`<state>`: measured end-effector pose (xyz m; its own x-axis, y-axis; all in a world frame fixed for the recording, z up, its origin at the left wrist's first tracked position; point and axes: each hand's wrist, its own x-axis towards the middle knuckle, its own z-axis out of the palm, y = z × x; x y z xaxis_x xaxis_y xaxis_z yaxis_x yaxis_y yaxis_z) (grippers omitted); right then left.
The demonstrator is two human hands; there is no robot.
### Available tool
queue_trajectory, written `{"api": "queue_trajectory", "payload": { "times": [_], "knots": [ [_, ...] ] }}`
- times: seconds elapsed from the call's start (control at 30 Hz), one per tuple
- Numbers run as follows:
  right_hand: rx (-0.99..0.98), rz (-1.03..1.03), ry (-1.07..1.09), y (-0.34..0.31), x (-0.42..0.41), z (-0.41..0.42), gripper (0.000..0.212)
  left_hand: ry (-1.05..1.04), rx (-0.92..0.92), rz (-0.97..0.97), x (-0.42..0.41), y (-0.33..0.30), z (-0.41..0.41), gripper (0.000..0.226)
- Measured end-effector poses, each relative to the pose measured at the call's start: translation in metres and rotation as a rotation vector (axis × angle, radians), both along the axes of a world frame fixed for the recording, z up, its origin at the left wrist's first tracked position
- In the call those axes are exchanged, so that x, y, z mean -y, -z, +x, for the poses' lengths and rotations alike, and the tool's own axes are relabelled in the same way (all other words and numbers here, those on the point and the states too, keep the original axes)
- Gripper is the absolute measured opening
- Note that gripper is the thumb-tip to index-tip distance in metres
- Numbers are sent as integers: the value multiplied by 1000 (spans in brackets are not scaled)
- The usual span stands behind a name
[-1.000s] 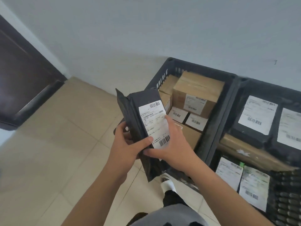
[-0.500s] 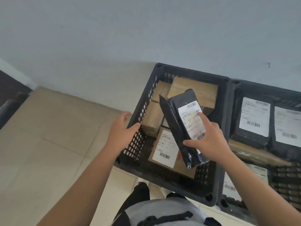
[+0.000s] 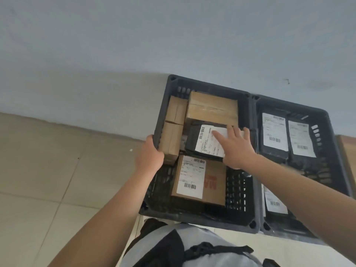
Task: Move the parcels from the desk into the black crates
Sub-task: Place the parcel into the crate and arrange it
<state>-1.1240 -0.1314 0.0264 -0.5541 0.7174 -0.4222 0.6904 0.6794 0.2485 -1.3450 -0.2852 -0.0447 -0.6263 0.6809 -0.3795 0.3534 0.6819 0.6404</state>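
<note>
You are pressing the black parcel (image 3: 207, 140) flat among the boxes in the left crate (image 3: 200, 218) with your right hand (image 3: 236, 146), fingers spread, while your left hand (image 3: 151, 154) is gripping the rim, so be seating it level before letting go.

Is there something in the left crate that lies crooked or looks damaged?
Nothing looks damaged. The black parcel under the right hand lies slightly askew, resting on the cardboard boxes rather than flat on the left crate floor. The left hand grips the rim.
</note>
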Motion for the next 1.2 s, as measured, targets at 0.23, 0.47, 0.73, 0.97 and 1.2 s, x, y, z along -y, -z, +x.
{"api": "queue_trajectory", "payload": {
  "times": [0.23,0.47,0.73,0.97,1.2],
  "knots": [
    [-75,-68,34,46,-14,-9,103,-13,-15,-19,-2,6,1,49],
    [-186,-97,68,93,-29,4,109,-28,-49,-35,-2,8,2,44],
    [-226,-150,97,119,-38,1,105,-49,-91,-38,-2,5,5,39],
    [-250,-350,235,129,-29,-5,103,-55,-119,-54,-3,-3,7,36],
    [-187,-496,314,169,10,-18,83,-44,-142,-63,-3,-2,8,38]
  ]
}}
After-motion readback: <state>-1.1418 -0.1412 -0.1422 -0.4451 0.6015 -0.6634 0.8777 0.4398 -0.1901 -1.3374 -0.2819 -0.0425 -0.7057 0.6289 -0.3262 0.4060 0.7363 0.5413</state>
